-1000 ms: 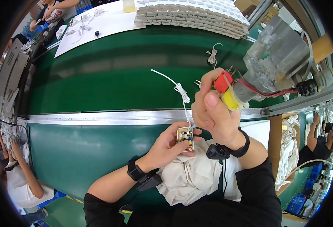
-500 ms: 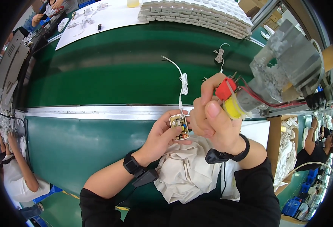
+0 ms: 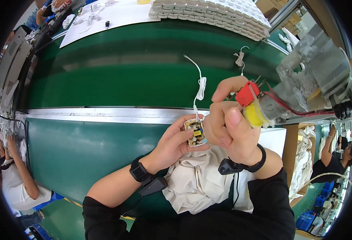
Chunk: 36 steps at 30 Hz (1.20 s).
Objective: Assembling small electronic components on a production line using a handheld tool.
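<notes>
In my left hand [image 3: 176, 140] is a small white charger housing with an exposed circuit board [image 3: 196, 135], my thumb lying over its edge. From its top a bundled white cable [image 3: 201, 89] runs away onto the green surface. Close to its right, my right hand [image 3: 236, 126] is closed round a grey, residue-crusted glue gun [image 3: 272, 98] with a red switch block, a yellow band and red wires. The gun fills much of the upper right, and its tip is hard to make out behind the fingers.
Beneath my hands lies a crumpled cream cloth [image 3: 196, 180]. A metal rail [image 3: 104, 114] divides the near green table from the far green belt [image 3: 116, 76]. Stacked white trays [image 3: 208, 16] stand at the back. Another tied cable [image 3: 239, 60] and a carton of white parts [image 3: 302, 160] are at right.
Both hands have shifted slightly to the right, carrying the glue gun and the circuit board housing. The bundled cable has slid right with the housing.
</notes>
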Motion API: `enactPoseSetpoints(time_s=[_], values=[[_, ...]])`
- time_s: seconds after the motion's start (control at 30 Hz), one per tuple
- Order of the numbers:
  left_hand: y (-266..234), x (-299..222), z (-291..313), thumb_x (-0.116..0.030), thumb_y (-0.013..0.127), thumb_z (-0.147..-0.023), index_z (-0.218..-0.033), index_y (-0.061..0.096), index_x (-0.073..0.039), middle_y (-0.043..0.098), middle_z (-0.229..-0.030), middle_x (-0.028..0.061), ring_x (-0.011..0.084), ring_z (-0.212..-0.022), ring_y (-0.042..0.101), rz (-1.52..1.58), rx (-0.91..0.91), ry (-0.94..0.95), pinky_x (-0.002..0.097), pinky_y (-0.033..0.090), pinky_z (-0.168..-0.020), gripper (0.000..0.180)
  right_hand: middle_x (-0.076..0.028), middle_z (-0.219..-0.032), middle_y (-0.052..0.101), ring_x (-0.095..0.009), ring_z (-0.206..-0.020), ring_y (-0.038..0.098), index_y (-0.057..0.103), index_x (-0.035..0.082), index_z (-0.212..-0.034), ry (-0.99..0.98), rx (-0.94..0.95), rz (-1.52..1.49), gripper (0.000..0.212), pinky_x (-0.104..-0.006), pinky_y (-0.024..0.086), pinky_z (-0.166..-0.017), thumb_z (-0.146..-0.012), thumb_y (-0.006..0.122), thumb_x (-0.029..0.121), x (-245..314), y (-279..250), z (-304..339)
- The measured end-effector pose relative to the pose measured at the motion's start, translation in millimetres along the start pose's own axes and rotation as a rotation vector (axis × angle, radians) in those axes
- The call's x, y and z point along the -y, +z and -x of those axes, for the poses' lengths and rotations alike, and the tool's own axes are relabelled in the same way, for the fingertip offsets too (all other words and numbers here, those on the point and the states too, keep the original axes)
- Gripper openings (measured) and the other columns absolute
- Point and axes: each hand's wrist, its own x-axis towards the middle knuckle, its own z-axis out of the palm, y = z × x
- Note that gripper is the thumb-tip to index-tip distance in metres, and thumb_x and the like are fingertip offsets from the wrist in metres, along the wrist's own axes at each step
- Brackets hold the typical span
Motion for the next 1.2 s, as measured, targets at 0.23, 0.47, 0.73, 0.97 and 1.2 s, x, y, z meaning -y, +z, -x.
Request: enactPoseSetpoints(time_s=[0.23, 0.47, 0.73, 0.97, 1.2], values=[[-1, 2, 1, -0.018, 0.036, -0.096, -0.137, 0.028, -0.006, 0.038, -0.134, 0.0131, 0.0249, -0.123, 0.044, 0.092, 0.098, -0.024, 0.0456, 0.040, -0.102, 0.043, 0.001, -0.047, 0.035, -0.006, -0.037, 0.030, 0.032, 0.009, -0.096, 0.018, 0.034, 0.016, 0.037, -0.0231, 0.025, -0.036, -0.091, 0.055, 0.037, -2, 1, 3], [0, 2, 2, -0.018, 0.036, -0.096, -0.137, 0.026, -0.006, 0.038, -0.135, 0.0133, 0.0255, -0.124, 0.043, 0.126, 0.105, -0.023, 0.0458, 0.039, -0.103, 0.044, 0.001, -0.047, 0.035, -0.006, -0.037, 0.030, 0.032, 0.009, -0.097, -0.002, 0.039, 0.015, 0.037, -0.0231, 0.025, -0.036, -0.090, 0.055, 0.038, -3, 1, 1], [-3, 1, -6, -0.017, 0.038, -0.095, -0.137, 0.029, -0.007, 0.039, -0.134, 0.0126, 0.0239, -0.122, 0.045, 0.073, 0.083, -0.001, 0.0420, 0.041, -0.101, 0.044, 0.001, -0.048, 0.034, -0.007, -0.036, 0.030, 0.031, 0.006, -0.105, 0.008, 0.029, 0.055, 0.041, -0.0229, 0.024, -0.036, -0.092, 0.051, 0.040, 2, 0, -1], [-12, -36, -79, -0.009, 0.053, -0.084, -0.126, 0.039, -0.002, 0.049, -0.111, 0.0128, 0.0251, -0.095, 0.057, -0.667, -0.059, 0.365, 0.0385, 0.050, -0.084, 0.044, 0.002, -0.048, 0.032, -0.007, -0.036, 0.029, 0.031, 0.005, -0.107, 0.057, 0.035, -0.013, 0.040, -0.0227, 0.023, -0.036, -0.093, 0.048, 0.038, 8, 7, 6], [-7, -52, -100, -0.016, 0.063, -0.077, -0.113, 0.041, 0.009, 0.051, -0.101, 0.0226, 0.0359, -0.086, 0.057, -1.995, -0.528, 0.528, 0.0400, 0.050, -0.074, 0.049, 0.002, -0.049, 0.031, -0.006, -0.037, 0.027, 0.033, 0.005, -0.106, 0.025, 0.027, -0.015, 0.035, -0.0218, 0.023, -0.036, -0.094, 0.047, 0.035, 7, 8, 6]])
